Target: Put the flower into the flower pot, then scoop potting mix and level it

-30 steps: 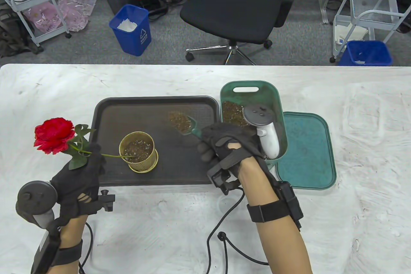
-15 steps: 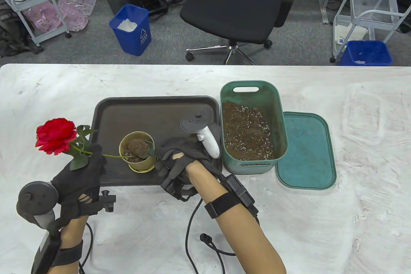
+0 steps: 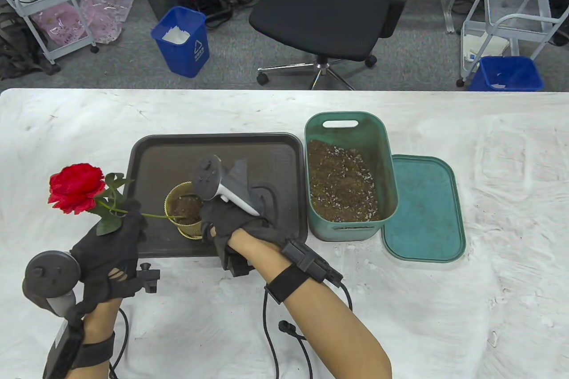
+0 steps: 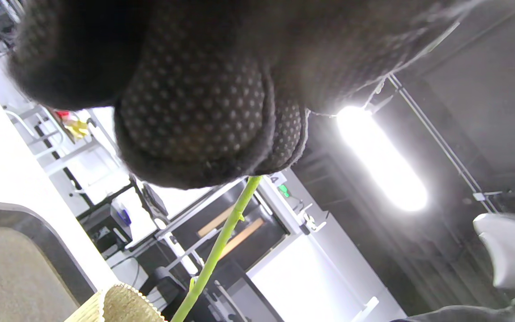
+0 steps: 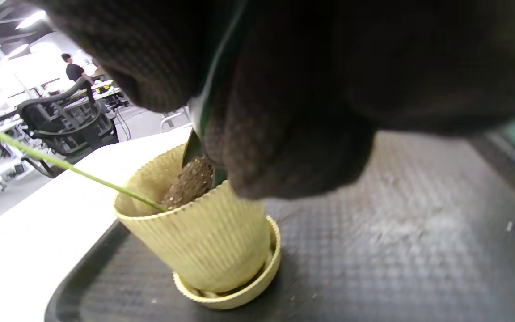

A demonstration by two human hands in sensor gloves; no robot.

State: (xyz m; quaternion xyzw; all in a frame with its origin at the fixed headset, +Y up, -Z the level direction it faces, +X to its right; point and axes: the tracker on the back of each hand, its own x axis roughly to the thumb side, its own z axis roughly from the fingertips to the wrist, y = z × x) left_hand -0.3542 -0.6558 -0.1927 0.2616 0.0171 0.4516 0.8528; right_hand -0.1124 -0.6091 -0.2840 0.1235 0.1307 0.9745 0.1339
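A red flower (image 3: 74,188) leans left of the yellow ribbed pot (image 3: 186,227), its green stem (image 3: 155,215) running into the pot's soil. My left hand (image 3: 113,241) grips the stem just left of the black tray (image 3: 146,152); the stem (image 4: 221,246) shows below the gloved fingers (image 4: 204,112) in the left wrist view. My right hand (image 3: 226,223) holds a green scoop (image 5: 195,143) tipped over the pot (image 5: 208,241), mix sliding off it into the pot. The scoop is hidden in the table view.
A green bin (image 3: 386,161) of potting mix (image 3: 342,183) stands right of the tray, its lid (image 3: 426,205) lying beside it. Cables (image 3: 284,330) trail on the white table near the front edge. An office chair (image 3: 329,1) stands behind the table.
My right hand carried the loaded scoop from near the bin leftward to the pot and rolled over, tipping the mix in. The left hand and flower stayed put.
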